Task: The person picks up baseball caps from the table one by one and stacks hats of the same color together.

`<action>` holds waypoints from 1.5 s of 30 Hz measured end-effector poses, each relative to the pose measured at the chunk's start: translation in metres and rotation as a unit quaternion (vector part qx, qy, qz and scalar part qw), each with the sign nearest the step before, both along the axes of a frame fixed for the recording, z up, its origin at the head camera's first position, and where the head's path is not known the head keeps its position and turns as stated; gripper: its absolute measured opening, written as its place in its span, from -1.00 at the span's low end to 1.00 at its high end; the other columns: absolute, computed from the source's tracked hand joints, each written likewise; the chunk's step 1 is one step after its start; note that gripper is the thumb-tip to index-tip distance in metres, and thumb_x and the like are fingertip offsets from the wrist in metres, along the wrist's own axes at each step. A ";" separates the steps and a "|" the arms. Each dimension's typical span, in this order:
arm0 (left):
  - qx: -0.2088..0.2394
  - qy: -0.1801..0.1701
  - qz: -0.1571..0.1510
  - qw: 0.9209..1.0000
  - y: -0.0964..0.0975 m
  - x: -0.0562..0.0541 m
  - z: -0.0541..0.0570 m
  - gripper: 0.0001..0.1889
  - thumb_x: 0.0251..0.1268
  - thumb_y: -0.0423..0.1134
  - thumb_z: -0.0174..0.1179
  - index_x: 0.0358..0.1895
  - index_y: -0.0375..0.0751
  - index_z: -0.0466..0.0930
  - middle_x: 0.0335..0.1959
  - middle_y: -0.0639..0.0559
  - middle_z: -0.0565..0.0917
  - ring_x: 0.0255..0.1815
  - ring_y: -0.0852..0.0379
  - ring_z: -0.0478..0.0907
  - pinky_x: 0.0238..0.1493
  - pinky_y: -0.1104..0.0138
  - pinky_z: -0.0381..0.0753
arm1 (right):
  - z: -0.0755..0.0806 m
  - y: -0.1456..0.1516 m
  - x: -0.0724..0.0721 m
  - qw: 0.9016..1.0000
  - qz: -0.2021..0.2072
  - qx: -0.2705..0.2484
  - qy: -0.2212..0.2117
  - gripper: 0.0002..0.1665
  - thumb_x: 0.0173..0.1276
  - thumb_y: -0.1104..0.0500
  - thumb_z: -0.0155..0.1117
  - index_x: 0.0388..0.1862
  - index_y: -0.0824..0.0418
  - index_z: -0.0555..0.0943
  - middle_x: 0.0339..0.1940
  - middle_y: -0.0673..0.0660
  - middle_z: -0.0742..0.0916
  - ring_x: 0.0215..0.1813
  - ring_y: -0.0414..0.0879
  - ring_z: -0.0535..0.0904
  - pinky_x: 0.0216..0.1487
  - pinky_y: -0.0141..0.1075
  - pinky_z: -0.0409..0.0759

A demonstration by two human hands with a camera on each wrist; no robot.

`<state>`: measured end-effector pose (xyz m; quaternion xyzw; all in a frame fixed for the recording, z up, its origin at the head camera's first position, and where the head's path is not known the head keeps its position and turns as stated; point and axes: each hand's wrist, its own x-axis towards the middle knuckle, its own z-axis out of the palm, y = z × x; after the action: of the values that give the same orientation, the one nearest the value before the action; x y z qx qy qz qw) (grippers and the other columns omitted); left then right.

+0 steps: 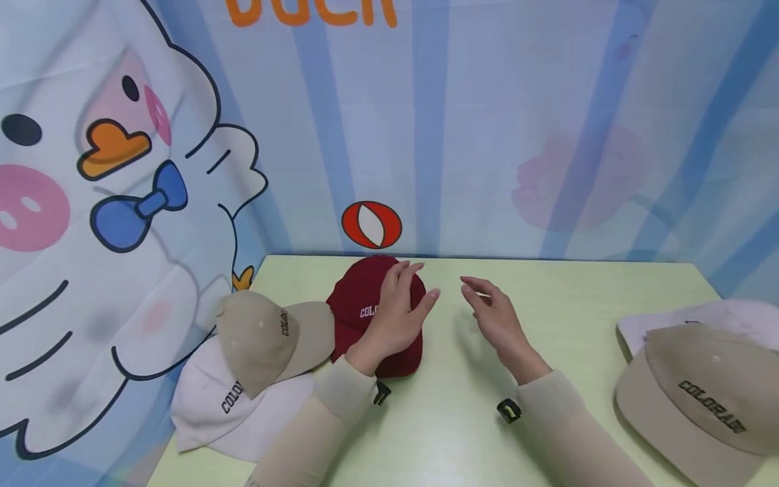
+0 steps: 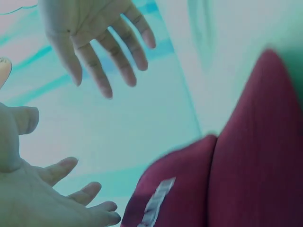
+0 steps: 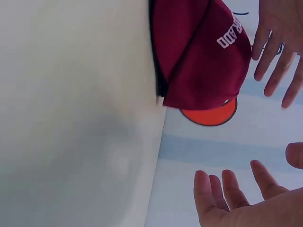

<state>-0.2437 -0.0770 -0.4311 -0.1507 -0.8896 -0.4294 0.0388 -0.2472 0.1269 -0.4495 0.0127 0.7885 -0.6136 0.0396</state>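
Note:
A dark red baseball cap with white lettering lies toward the back of the table, left of the middle. My left hand hovers in front of it, fingers spread and holding nothing, hiding part of the lettering in the head view. To the right, my right hand is raised over the table with its fingers loosely bent and nothing in them. In the right wrist view, the red cap stands beside the fingers of the left hand; a gap shows between cap and right hand.
At the left, a beige cap lies partly on a white cap, its brim reaching the red one. Another beige cap overlaps a white cap at the right edge. A printed curtain hangs behind the pale table.

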 end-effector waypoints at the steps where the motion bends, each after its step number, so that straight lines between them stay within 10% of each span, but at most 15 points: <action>1: 0.004 -0.006 -0.009 1.000 0.004 0.001 -0.002 -0.32 0.58 0.11 0.07 0.61 0.00 0.12 0.65 -0.09 0.06 0.68 -0.08 -0.02 0.55 -0.20 0.25 | -0.001 0.003 0.002 1.000 -0.003 0.002 0.000 -0.39 0.65 -0.17 0.05 0.54 0.02 0.41 0.54 0.14 0.47 0.52 0.11 0.41 0.47 0.06 0.44; 13: 0.044 -0.071 -0.063 0.995 0.065 0.012 -0.029 -0.31 0.60 0.23 -0.01 0.62 0.06 0.09 0.63 0.01 0.09 0.64 -0.02 0.08 0.56 -0.09 0.25 | 0.008 0.044 0.035 0.998 -0.039 0.036 0.015 -0.29 0.66 -0.23 -0.02 0.62 0.07 0.30 0.57 0.20 0.43 0.51 0.11 0.39 0.42 0.01 0.47; 23: 0.111 -0.129 -0.071 0.983 0.112 0.028 -0.032 -0.29 0.60 0.29 -0.09 0.65 0.13 0.04 0.60 0.07 0.13 0.63 -0.02 0.21 0.56 -0.06 0.28 | 0.017 0.079 0.063 0.993 -0.087 0.077 0.037 -0.26 0.65 -0.25 -0.05 0.63 0.10 0.27 0.53 0.24 0.46 0.38 -0.04 0.42 0.02 -0.60 0.50; 33: 0.114 -0.156 -0.091 0.977 0.146 0.043 -0.035 -0.34 0.62 0.29 -0.12 0.63 0.18 0.08 0.57 0.16 0.18 0.59 0.14 0.22 0.49 0.03 0.40 | 0.016 0.104 0.086 0.983 -0.130 0.117 0.050 -0.27 0.67 -0.20 -0.05 0.65 0.11 0.24 0.55 0.25 0.44 0.33 -0.08 0.38 -0.02 -0.65 0.47; 45: 0.111 -0.184 -0.122 0.969 0.177 0.055 -0.035 -0.37 0.61 0.27 -0.10 0.60 0.18 0.14 0.51 0.17 0.27 0.53 0.15 0.34 0.42 0.16 0.48 | 0.011 0.135 0.115 0.975 -0.139 0.166 0.045 -0.26 0.68 -0.18 -0.06 0.65 0.19 0.24 0.52 0.33 0.44 0.05 -0.64 0.29 -0.10 -0.73 0.43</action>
<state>-0.1886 0.1002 -0.4663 -0.1712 -0.8033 -0.5470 -0.1618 -0.1320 0.2621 -0.4385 0.1011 0.8711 -0.4732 -0.0840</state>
